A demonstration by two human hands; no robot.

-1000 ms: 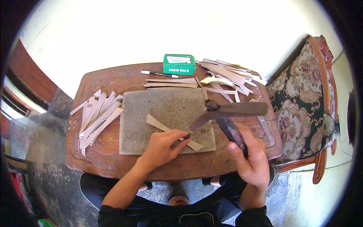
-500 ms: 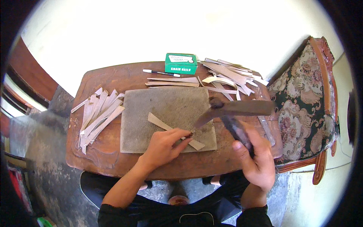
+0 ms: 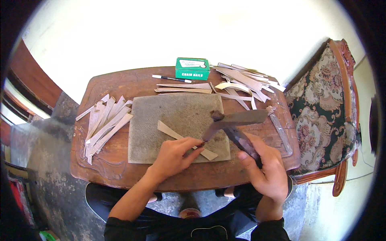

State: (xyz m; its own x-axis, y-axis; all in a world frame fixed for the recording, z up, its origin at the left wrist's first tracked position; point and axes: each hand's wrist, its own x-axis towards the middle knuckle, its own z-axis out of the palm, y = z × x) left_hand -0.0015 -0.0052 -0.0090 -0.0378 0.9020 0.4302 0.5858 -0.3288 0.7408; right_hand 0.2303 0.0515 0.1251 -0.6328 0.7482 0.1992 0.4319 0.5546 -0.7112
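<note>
My left hand [image 3: 175, 154] rests on the grey slab [image 3: 150, 110]. Its thumb and forefinger pinch a small nail, mostly hidden now, over a narrow beige strip with flared ends [image 3: 169, 130]. The strip slants across the slab under my fingers. In my right hand [image 3: 268, 170] is the dark handle of a hammer [image 3: 241, 117], with my fingers wrapped round it. One tapering end of the hammer's head reaches down to my left fingertips, at the nail; I cannot tell whether they touch.
A carved wooden table [image 3: 112, 170] bears everything. Beige strips [image 3: 105, 124] are heaped left of the slab, more strips [image 3: 245, 80] at the back right. Behind the slab are a green box [image 3: 192, 69] and a marker pen [image 3: 171, 78]. A floral upholstered chair [image 3: 321, 104] stands at right.
My right hand has brought the hammer left and down, its tapering end now at my left fingertips. My left hand and the strip under it have stayed in place.
</note>
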